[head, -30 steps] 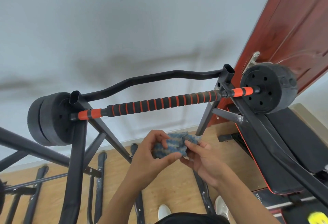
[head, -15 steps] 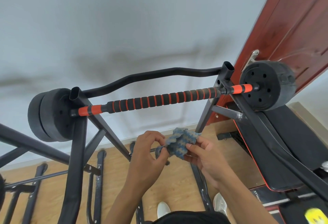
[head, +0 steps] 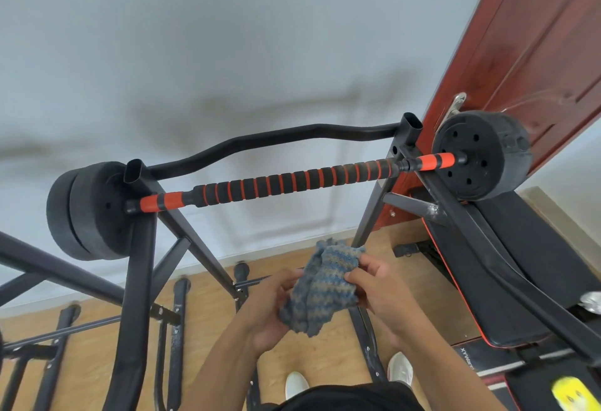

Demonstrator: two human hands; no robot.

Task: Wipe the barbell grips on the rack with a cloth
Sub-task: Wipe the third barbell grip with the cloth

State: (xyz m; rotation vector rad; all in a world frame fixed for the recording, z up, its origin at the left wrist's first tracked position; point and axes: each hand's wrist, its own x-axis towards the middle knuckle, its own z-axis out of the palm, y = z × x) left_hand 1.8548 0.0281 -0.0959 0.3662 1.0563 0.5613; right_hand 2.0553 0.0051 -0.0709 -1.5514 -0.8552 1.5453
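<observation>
A barbell rests across the black rack, its grip ribbed in black foam with orange rings and orange ends. Black weight plates sit at the left end and the right end. Below the bar, both hands hold a blue and tan knitted cloth. My left hand grips its lower left part. My right hand pinches its right edge. The cloth is apart from the bar, well below it.
A curved black crossbar runs behind the barbell. A black padded bench with an orange rim lies to the right, before a red-brown door. Rack legs and feet spread over the wooden floor. A white wall stands behind.
The hands have spread the cloth out larger and shifted it slightly right and down. The barbell sits a little lower in view as my head moved.
</observation>
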